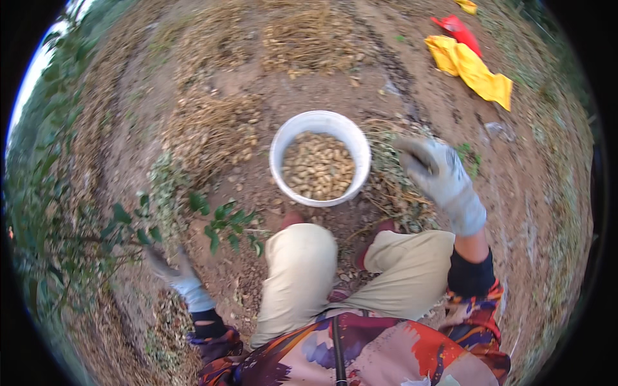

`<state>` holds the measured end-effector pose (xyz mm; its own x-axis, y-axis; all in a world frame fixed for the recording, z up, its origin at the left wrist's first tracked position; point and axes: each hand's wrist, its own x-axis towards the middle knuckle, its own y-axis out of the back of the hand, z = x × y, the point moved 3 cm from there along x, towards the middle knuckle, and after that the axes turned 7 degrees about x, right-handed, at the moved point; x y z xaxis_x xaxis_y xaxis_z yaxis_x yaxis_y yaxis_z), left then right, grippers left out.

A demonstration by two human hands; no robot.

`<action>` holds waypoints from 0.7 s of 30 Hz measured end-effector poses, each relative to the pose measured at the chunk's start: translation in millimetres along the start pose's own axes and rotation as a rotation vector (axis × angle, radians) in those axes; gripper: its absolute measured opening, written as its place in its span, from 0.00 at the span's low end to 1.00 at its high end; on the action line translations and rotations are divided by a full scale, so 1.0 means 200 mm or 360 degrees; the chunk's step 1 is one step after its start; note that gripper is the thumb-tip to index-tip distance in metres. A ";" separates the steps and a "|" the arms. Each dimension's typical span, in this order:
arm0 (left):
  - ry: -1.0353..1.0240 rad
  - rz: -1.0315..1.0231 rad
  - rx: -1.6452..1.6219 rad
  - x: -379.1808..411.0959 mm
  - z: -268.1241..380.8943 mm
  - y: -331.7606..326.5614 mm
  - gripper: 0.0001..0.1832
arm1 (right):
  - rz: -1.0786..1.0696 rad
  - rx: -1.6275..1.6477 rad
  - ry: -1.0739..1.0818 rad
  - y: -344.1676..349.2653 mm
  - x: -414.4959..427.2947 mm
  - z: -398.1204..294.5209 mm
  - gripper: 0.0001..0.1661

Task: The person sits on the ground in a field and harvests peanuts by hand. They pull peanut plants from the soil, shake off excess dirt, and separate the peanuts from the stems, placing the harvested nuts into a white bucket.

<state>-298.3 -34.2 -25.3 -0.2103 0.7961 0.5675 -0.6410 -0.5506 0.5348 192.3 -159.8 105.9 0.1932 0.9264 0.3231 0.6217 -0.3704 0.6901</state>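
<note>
A white plastic bucket (278,181) stands upright on the soil in front of my knees, with unshelled peanuts (318,166) inside. My right hand (434,173), in a light work glove with a soiled palm, is raised to the right of the bucket, fingers curled; whether anything is between them cannot be made out. Dried peanut plants (396,193) lie below and beside it. To the lower left, my gloved left hand (181,277) reaches out with thumb and fingers apart, near a leafy green branch (130,231). It appears to hold nothing and is blurred.
Heaps of pulled, dry peanut plants (212,135) lie left of the bucket, with another heap (314,41) beyond it. Yellow cloth or sacking (473,72) and a red item (461,34) lie at the upper right. Leafy branches (43,193) crowd the left side.
</note>
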 end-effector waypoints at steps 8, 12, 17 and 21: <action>-0.0300 -0.1061 -0.1197 0.05 1.60 -0.46 0.19 | -0.0537 0.0041 -0.1068 -0.05 0.09 0.82 0.16; -0.1347 -0.1801 -0.0499 -0.28 1.84 -0.62 0.14 | -0.0901 -0.0439 -0.0960 -0.32 0.22 1.04 0.18; -0.0977 -0.1840 -0.0403 -0.03 1.62 -0.88 0.18 | -0.1090 -0.0548 -0.0993 -0.53 0.22 1.39 0.26; 0.0268 -0.1334 -0.0544 0.16 1.11 -1.15 0.33 | -0.1029 -0.0760 -0.0978 -0.83 0.26 1.60 0.51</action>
<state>7.4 61.8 8.5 0.3341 0.9419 -0.0355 -0.8098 0.3061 0.5005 341.6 -28.5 -198.8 0.3680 0.7835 -0.5006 0.4026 0.3511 0.8454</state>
